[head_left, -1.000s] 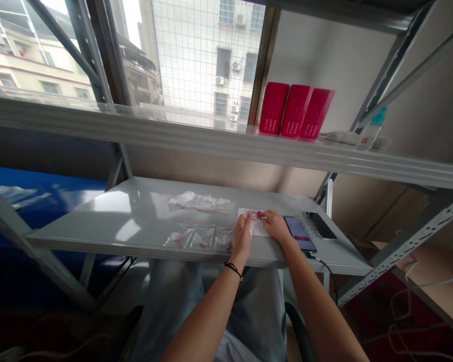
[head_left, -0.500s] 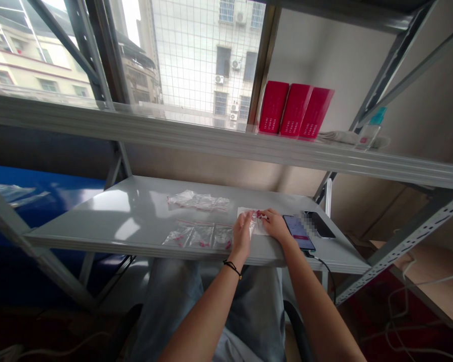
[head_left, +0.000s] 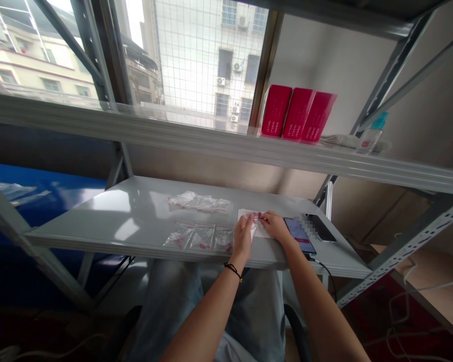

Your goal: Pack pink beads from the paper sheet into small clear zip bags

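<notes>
My left hand (head_left: 243, 235) is closed on a clear plastic zip bag (head_left: 254, 227), held upright over a white sheet (head_left: 264, 233). Close beside it, my right hand (head_left: 274, 224) has its fingertips pinched at small dark red pieces (head_left: 258, 215) by the bag's mouth. The pieces are too small to name, and whether one is between the fingers I cannot tell. To the left lie three clear zip bags (head_left: 203, 237) in a row, each with small red pieces inside. Behind them rests a bunch of flat clear bags (head_left: 199, 202) with red seal lines.
Two phones lie right of my hands, one (head_left: 300, 235) with its screen lit and a cable (head_left: 324, 265) plugged in, the other dark (head_left: 320, 227). A shelf (head_left: 226, 146) crosses above the table, carrying red boxes (head_left: 300, 114) and a spray bottle (head_left: 373, 131).
The view has shifted very slightly. My left hand still holds the bag, and my right fingers have moved only a little at the red pieces.
</notes>
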`<state>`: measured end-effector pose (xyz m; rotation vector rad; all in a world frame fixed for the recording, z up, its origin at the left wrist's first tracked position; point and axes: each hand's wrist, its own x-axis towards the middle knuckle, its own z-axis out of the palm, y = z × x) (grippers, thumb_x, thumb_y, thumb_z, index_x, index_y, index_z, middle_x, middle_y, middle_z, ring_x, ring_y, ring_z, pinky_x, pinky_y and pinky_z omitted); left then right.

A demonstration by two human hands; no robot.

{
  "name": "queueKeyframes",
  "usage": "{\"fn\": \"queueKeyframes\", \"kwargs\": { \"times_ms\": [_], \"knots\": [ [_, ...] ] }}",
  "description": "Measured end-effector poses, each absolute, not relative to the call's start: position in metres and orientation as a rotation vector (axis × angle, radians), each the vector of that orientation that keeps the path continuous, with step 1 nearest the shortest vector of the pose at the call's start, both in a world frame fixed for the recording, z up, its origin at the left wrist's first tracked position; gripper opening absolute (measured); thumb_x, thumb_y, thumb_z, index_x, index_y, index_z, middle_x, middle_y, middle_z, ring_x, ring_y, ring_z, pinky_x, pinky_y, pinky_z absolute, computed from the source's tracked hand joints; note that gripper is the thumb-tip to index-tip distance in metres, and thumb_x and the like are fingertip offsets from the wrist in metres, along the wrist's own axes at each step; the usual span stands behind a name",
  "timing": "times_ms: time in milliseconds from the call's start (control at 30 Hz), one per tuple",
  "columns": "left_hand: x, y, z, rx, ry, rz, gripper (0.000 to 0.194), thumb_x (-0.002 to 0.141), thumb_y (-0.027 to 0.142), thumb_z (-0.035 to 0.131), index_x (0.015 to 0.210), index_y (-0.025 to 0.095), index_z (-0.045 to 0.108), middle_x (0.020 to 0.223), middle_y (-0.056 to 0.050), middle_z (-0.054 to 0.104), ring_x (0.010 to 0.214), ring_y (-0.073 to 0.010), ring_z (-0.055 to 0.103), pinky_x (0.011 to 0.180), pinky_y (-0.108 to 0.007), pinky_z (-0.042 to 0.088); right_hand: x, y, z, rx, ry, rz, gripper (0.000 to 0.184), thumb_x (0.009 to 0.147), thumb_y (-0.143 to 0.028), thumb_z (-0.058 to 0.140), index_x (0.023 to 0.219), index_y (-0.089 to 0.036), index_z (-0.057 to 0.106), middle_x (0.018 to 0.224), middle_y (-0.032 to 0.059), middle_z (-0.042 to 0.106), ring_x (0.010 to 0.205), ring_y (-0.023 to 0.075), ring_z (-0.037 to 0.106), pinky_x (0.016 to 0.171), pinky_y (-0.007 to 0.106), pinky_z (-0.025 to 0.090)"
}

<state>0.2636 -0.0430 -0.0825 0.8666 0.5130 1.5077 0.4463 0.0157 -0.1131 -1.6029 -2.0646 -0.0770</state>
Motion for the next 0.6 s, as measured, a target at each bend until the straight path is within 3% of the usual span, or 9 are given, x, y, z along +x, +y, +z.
{"fn": "queueKeyframes", "kwargs": {
  "times_ms": [333,600],
  "knots": [
    [0.264,-0.04,-0.087,0.892,0.506,1.508,0.038,0.083,0.056,0.075,0.077,0.021,0.064,0.076,0.001,0.062,0.073,-0.016,0.056,0.073,-0.025,0.044,0.449,0.018,-0.107,-1.594,-2.093,-0.021,0.017,0.096,-0.02,0.062,0.099,-0.02,0.079,0.097,0.0067,0.075,0.097,0.0218,0.066,0.09,0.029,0.048],
    [0.264,-0.039,-0.086,0.886,0.496,1.513,0.037,0.082,0.055,0.075,0.077,0.021,0.064,0.076,0.001,0.065,0.074,-0.0173,0.059,0.072,-0.026,0.044,0.438,0.015,-0.092,-1.545,-2.005,0.047,0.015,0.092,-0.019,0.062,0.086,-0.019,0.076,0.088,0.0067,0.073,0.087,0.0207,0.066,0.085,0.029,0.049]
  ]
}}
